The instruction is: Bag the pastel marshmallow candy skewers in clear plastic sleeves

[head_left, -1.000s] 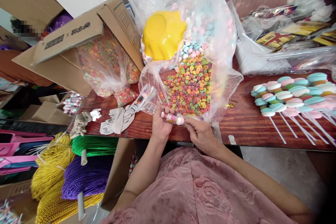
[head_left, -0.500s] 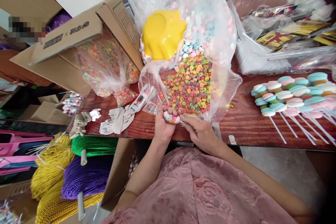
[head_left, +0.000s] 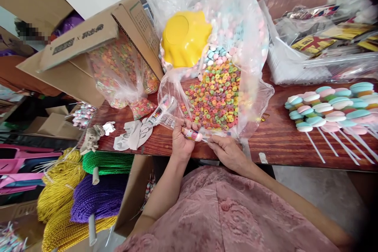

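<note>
My left hand (head_left: 181,141) is closed around a small pink-and-white wrapped candy piece (head_left: 192,134), low over the table's front edge. A thin white stick (head_left: 204,140) comes out of its right end, and my right hand (head_left: 225,150) pinches the stick's far end. Just beyond my hands lies a pile of colourful ring candies (head_left: 217,98) on clear plastic. Behind it are pastel round candies (head_left: 218,54) in a clear bag, with a yellow scalloped bowl (head_left: 186,39) on top.
Candy skewers (head_left: 333,108) lie at right below a clear bin (head_left: 325,63). At left are an open carton (head_left: 138,27), bagged ring candies (head_left: 115,71) and grey gloves (head_left: 132,134). Bundled cords (head_left: 97,197) stand below the table (head_left: 277,141).
The candy piece shows more of its length and tilts down to the right. My right hand has shifted slightly right, away from my left hand, exposing some of the stick.
</note>
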The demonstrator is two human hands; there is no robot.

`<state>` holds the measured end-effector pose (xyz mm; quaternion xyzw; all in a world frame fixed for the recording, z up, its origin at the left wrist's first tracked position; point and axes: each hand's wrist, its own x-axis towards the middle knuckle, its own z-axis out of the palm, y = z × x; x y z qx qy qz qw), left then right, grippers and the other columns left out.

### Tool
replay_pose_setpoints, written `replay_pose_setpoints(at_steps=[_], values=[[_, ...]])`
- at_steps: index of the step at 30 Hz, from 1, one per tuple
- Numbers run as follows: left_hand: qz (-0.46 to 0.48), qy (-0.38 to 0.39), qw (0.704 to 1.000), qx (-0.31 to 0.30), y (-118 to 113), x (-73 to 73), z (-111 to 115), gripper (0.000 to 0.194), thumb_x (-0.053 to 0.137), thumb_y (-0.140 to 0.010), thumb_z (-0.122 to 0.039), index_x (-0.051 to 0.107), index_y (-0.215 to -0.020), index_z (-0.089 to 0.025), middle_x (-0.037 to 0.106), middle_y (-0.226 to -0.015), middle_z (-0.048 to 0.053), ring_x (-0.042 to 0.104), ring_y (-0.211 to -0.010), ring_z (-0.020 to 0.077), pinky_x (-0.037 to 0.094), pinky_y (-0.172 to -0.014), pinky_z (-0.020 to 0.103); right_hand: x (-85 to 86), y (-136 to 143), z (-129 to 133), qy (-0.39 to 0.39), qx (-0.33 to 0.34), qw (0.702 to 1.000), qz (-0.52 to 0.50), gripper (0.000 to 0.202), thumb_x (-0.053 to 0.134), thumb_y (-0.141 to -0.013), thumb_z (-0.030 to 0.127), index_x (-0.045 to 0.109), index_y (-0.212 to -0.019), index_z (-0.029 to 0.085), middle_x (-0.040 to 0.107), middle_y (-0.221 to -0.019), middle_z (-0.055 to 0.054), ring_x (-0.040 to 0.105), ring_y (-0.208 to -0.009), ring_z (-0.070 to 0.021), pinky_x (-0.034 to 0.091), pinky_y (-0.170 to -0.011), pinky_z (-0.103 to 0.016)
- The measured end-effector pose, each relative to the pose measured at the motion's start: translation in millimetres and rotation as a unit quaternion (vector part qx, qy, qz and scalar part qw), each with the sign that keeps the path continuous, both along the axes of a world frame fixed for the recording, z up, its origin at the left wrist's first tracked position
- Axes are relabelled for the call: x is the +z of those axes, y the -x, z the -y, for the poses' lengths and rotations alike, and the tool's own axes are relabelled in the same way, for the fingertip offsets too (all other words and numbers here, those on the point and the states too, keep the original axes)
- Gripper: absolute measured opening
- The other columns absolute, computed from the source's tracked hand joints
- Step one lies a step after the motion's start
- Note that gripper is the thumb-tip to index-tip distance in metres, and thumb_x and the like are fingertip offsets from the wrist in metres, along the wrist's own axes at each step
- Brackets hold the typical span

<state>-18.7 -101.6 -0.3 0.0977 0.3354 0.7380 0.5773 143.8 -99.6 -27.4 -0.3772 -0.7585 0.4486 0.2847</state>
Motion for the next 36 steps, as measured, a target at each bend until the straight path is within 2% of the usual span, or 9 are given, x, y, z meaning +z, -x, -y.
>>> replay_pose_setpoints(at_steps=[6, 9, 12, 15, 18, 22, 25, 29, 36], values=[[-0.032, 0.006, 0.998, -0.055, -13.1, -2.2, 3.2, 0.047, 0.061, -0.091, -0.049, 0.046, -0.059, -0.018, 0.043, -0.053, -0.005, 0.049, -0.05, 0.0093, 0.053, -0.073, 0.03, -6.2, 10.9, -0.6, 0.126, 0.027, 0.988, -0.086, 0.027, 0.046, -0.087, 0.027, 0.039, -0.061, 0.021, 0.042, -0.056, 0.004, 0.036, -0.055, -0.0108, 0.029, -0.055, -0.026], [-0.024, 0.006, 0.999, -0.048, -12.5, -1.2, 2.4, 0.044, 0.059, -0.092, -0.049, 0.049, -0.062, -0.019, 0.045, -0.053, -0.006, 0.049, -0.049, 0.0099, 0.054, -0.071, 0.03, -6.4, 15.4, 0.1, 0.185, 0.043, 0.975, -0.118, 0.028, 0.047, -0.086, 0.03, 0.038, -0.061, 0.022, 0.04, -0.055, 0.005, 0.033, -0.052, -0.0096, 0.027, -0.052, -0.025], [0.001, 0.031, 0.999, -0.019, -7.4, -0.2, -0.6, 0.039, 0.061, -0.092, -0.046, 0.051, -0.065, -0.019, 0.046, -0.053, -0.006, 0.05, -0.049, 0.0097, 0.054, -0.069, 0.029, -0.8, 15.5, 3.3, 0.183, 0.058, 0.974, -0.12, 0.029, 0.047, -0.088, 0.031, 0.041, -0.062, 0.021, 0.039, -0.055, 0.006, 0.033, -0.051, -0.0091, 0.027, -0.052, -0.025], [0.007, 0.061, 0.998, 0.014, -2.2, -1.5, -4.5, 0.042, 0.058, -0.095, -0.043, 0.047, -0.062, -0.018, 0.045, -0.052, -0.006, 0.048, -0.047, 0.0076, 0.052, -0.065, 0.025, 3.9, 13.1, 8.7, 0.087, 0.048, 0.992, -0.078, 0.028, 0.046, -0.091, 0.029, 0.046, -0.065, 0.02, 0.042, -0.058, 0.005, 0.038, -0.055, -0.0096, 0.029, -0.056, -0.025], [-0.009, 0.077, 0.997, 0.028, -0.6, -5.7, -7.2, 0.044, 0.055, -0.096, -0.041, 0.045, -0.06, -0.017, 0.044, -0.05, -0.007, 0.046, -0.044, 0.0062, 0.051, -0.061, 0.023, 1.6, 10.9, 12.4, -0.066, 0.032, 0.997, -0.016, 0.027, 0.043, -0.093, 0.022, 0.05, -0.067, 0.019, 0.047, -0.059, 0.003, 0.041, -0.055, -0.0097, 0.029, -0.058, -0.026], [-0.043, 0.081, 0.996, 0.012, -3.1, -11.7, -6.5, 0.041, 0.06, -0.094, -0.038, 0.045, -0.062, -0.017, 0.046, -0.051, -0.008, 0.048, -0.042, 0.007, 0.051, -0.06, 0.025, -8.5, 8.4, 8.6, -0.286, -0.01, 0.955, 0.077, 0.025, 0.042, -0.092, 0.013, 0.056, -0.07, 0.017, 0.057, -0.059, -0.001, 0.046, -0.054, -0.0117, 0.026, -0.058, -0.03], [-0.061, 0.077, 0.995, -0.014, -6.7, -14.9, -3.8, 0.042, 0.065, -0.09, -0.04, 0.044, -0.062, -0.017, 0.048, -0.052, -0.007, 0.053, -0.046, 0.0081, 0.052, -0.064, 0.025, -14.9, 7.0, 3.8, -0.36, -0.027, 0.924, 0.124, 0.024, 0.044, -0.09, 0.01, 0.06, -0.073, 0.016, 0.062, -0.062, -0.005, 0.05, -0.056, -0.014, 0.025, -0.058, -0.032], [-0.071, 0.069, 0.994, -0.041, -14.0, -18.7, -0.8, 0.044, 0.062, -0.091, -0.045, 0.046, -0.062, -0.017, 0.049, -0.053, -0.007, 0.054, -0.047, 0.0077, 0.052, -0.068, 0.025, -18.3, 11.3, 3.9, -0.319, -0.021, 0.939, 0.123, 0.025, 0.042, -0.09, 0.01, 0.062, -0.077, 0.016, 0.065, -0.065, -0.006, 0.053, -0.058, -0.015, 0.028, -0.058, -0.031], [-0.085, 0.056, 0.993, -0.063, -33.6, -21.6, 3.6, 0.044, 0.07, -0.081, -0.052, 0.053, -0.062, -0.016, 0.056, -0.061, -0.004, 0.06, -0.063, 0.0102, 0.051, -0.076, 0.027, -14.4, 25.0, 1.5, -0.111, -0.058, 0.992, -0.015, 0.026, 0.046, -0.091, 0.02, 0.056, -0.068, 0.02, 0.06, -0.062, 0.0, 0.05, -0.055, -0.012, 0.036, -0.057, -0.026]])
